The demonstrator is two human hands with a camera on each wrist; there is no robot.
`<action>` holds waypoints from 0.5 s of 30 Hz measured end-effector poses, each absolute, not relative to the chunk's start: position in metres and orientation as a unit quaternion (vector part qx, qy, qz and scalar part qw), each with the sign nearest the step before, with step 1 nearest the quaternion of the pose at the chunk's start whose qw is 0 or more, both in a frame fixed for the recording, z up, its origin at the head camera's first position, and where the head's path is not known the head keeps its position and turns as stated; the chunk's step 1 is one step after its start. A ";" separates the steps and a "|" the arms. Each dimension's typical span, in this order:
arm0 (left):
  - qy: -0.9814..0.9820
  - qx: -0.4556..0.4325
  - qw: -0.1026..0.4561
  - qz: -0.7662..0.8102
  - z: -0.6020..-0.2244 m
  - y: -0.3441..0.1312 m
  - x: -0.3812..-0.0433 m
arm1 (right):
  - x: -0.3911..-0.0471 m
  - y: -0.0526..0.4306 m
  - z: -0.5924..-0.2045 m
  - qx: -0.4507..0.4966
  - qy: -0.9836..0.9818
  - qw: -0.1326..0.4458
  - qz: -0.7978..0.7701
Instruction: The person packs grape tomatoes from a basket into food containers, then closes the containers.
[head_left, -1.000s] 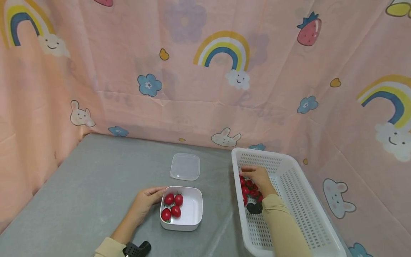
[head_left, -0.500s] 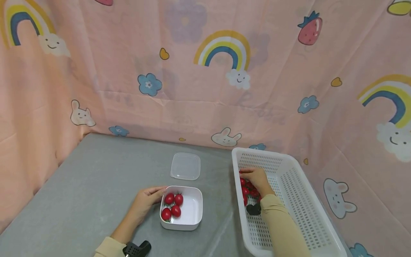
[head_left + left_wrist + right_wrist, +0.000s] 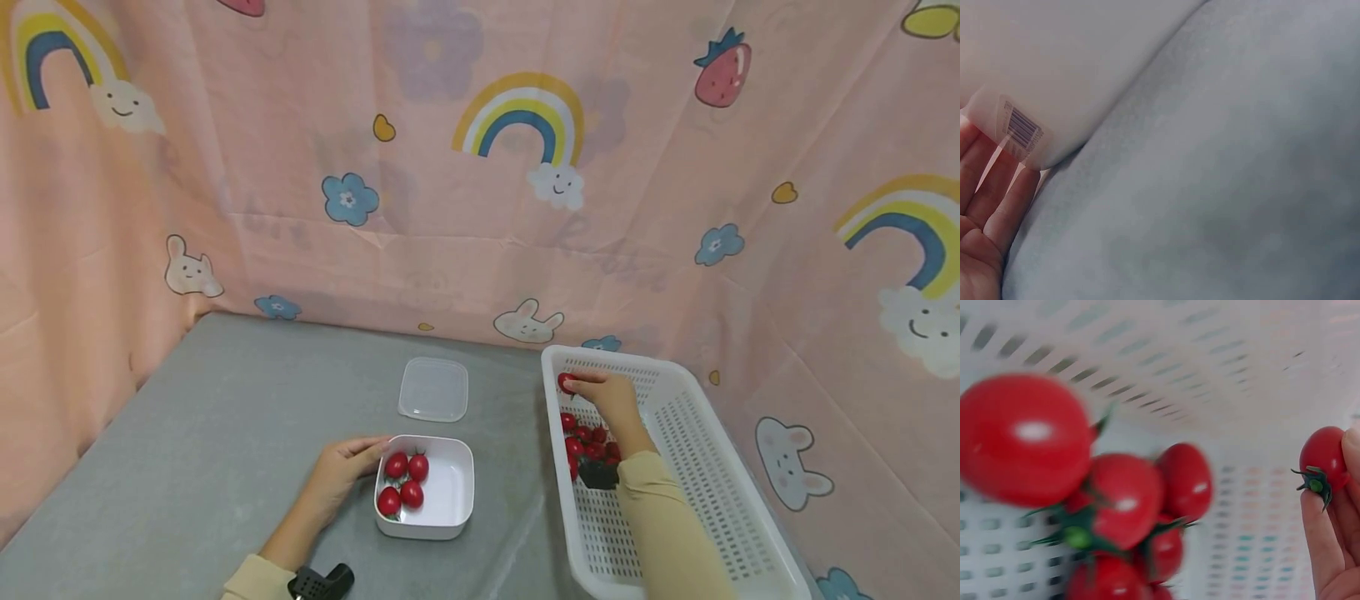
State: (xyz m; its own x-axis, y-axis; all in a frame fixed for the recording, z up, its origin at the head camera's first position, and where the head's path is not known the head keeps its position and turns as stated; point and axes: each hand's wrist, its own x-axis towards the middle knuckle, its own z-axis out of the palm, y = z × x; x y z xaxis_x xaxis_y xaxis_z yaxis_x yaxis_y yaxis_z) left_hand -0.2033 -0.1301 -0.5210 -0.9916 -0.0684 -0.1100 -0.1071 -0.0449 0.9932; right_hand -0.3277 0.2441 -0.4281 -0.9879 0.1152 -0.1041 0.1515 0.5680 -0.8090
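Note:
Inside the white slotted basket, my right hand pinches a cherry tomato near the far left corner. In the right wrist view this cherry tomato shows its green stem, with thumb and fingers on it. Several other cherry tomatoes lie in the basket below that hand. My left hand rests at the left side of a small white box, its fingers straight along the wall. The left wrist view shows those fingers touching the box beside a barcode label. Several cherry tomatoes sit in the box's left half.
A clear plastic lid lies flat on the grey tabletop behind the box. The basket takes up the right side of the table. A pink patterned curtain closes off the back and sides.
My right hand has risen from the heap toward the basket's far left corner, and a cherry tomato now shows in its fingers. The left hand and box stay in place.

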 end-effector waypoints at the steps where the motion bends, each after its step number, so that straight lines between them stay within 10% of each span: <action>1: 0.691 -0.064 0.013 0.720 -0.521 -0.130 -0.203 | -0.327 0.243 -0.424 0.075 0.885 0.017 -0.459; 15: 0.697 -0.063 0.009 0.714 -0.521 -0.129 -0.202 | -0.310 0.217 -0.381 0.052 0.865 0.001 -0.499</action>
